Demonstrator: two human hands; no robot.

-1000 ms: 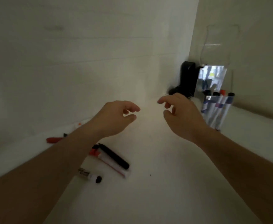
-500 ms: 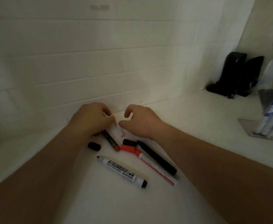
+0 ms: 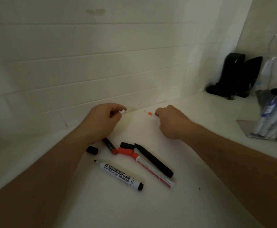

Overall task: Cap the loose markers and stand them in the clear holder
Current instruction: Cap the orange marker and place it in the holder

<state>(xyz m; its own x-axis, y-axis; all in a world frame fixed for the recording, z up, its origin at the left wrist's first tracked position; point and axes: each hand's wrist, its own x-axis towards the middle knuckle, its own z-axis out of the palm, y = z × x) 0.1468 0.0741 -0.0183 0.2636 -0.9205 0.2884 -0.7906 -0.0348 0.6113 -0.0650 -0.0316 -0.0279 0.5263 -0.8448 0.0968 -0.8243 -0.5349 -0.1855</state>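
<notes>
Head view shows the white counter (image 3: 192, 195) filling the lower frame, with tiled wall (image 3: 85, 63) behind it. At the right edge stands the clear holder (image 3: 272, 119), already carrying several capped markers, and behind it sits a black object (image 3: 233, 76) in the corner. Both forearms reach in from the bottom. The left hand (image 3: 101, 122), centre frame, pinches a small white piece (image 3: 122, 111), probably a cap. The right hand (image 3: 170, 122), well apart from it, grips an orange-tipped marker (image 3: 150, 113) with the nib pointing toward the left hand. Below the hands lie the loose ones: a white whiteboard marker (image 3: 119, 175), uncapped; a black marker (image 3: 154, 160); a red-and-white marker (image 3: 152, 170); a short red-ended marker (image 3: 110, 145) partly under the left wrist. Two loose caps rest near them, a black cap (image 3: 92, 150) and a red cap (image 3: 125, 151).

The step in hand looks like capping the orange marker. Next, the two pieces need lining up and pressing together, then carrying to the holder.
</notes>
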